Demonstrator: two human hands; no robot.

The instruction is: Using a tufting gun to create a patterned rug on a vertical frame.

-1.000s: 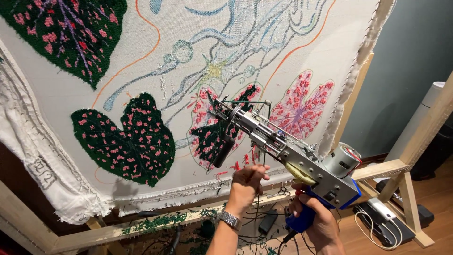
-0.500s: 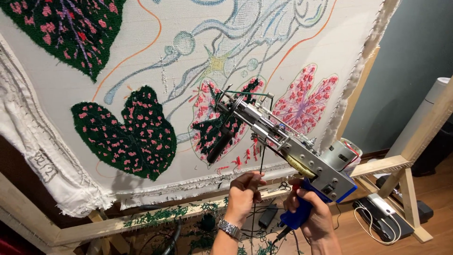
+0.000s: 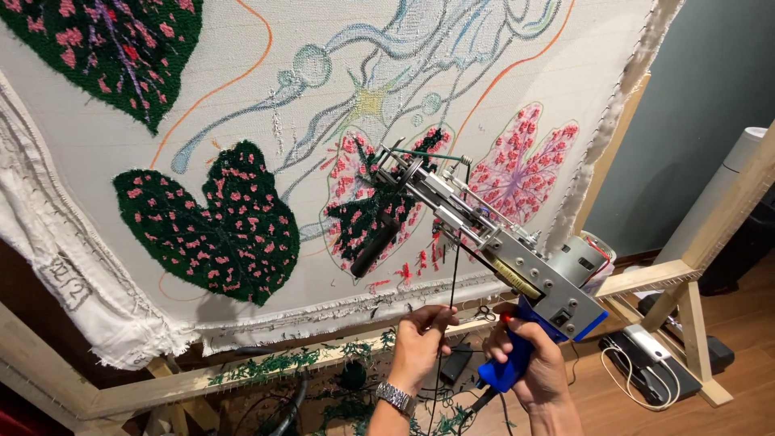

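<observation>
Tufting gun [image 3: 492, 242] runs diagonally: needle end up-left touching the cloth [image 3: 242, 97] at the half-filled middle leaf [image 3: 367, 210], motor end down-right. Right hand [image 3: 529, 367] wraps the blue grip below the motor, so it is nearest the gun. Left hand [image 3: 420, 347] sits just left of it, fingers pinched narrow on a dark yarn strand [image 3: 450, 291] running up to the gun. Wooden frame rail [image 3: 242, 367] passes behind both hands; open floor lies right of the gun.
</observation>
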